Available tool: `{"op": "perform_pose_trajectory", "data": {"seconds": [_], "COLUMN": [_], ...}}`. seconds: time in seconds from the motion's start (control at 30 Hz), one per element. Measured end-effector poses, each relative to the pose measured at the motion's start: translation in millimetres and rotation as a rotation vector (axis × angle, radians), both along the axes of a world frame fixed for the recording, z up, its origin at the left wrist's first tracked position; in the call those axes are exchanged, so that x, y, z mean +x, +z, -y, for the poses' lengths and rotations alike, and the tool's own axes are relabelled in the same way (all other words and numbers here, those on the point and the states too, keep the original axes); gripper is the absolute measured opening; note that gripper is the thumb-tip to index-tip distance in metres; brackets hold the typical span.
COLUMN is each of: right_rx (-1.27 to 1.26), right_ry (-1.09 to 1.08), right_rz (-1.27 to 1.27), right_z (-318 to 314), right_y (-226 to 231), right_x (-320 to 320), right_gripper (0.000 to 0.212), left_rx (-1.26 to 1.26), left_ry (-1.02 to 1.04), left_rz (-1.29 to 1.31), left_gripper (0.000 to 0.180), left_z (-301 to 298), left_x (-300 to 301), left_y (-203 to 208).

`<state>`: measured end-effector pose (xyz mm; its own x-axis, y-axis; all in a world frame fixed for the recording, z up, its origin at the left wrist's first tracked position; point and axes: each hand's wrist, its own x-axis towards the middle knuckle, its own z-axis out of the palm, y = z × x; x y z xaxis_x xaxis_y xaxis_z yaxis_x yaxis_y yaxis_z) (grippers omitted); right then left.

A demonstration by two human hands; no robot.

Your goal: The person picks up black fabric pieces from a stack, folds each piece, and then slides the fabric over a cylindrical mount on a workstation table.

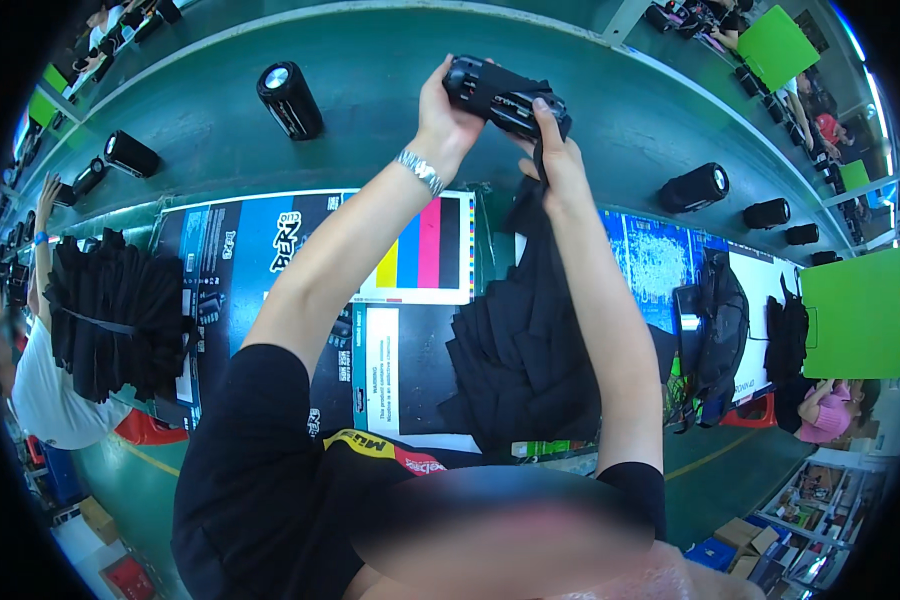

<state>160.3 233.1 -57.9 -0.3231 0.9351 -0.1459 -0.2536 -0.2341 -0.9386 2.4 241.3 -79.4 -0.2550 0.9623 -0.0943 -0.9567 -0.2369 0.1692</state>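
Observation:
Out over the green bench, both my hands hold a black cylindrical speaker (500, 92) lying crosswise. My left hand (444, 120) grips its left end from below, fingers partly hidden behind it. At the other end my right hand (558, 160) closes round it, the thumb pressed on its near side. A black strap or strip of cloth runs by the right hand and hangs down from the speaker; where it is fastened I cannot make out. Below my hands a heap of black cloth pieces (515, 350) lies between my forearms.
Another black speaker (290, 102) stands ahead to the left; a further speaker (695, 188) lies to the right, with several more along the line. Printed sheets (315, 240) cover the near bench. A bundle of black cloth (120, 315), a black bag (715, 330) and co-workers flank me.

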Motion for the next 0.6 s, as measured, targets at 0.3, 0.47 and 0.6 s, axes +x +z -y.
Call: {"op": "perform_pose_trajectory", "data": {"seconds": [0.3, 0.47, 0.6], "right_rx": [0.868, 0.868, 0.866], "right_ry": [-0.163, -0.11, -0.101], "right_rz": [0.552, 0.701, 0.704], "right_z": [-6, -3, -9], "right_y": [7, -2, -1], "right_x": [-31, -36, -35], "right_gripper": [0.062, 0.063, 0.063], "left_rx": [-0.143, 0.053, -0.038], "left_ry": [0.218, 0.166, -0.128], "left_rz": [-1.211, -1.56, -1.669], "left_gripper": [0.039, 0.032, 0.032], "left_z": [44, 11, -14], "left_x": [-61, -65, -69], "left_y": [19, 32, 30]}}
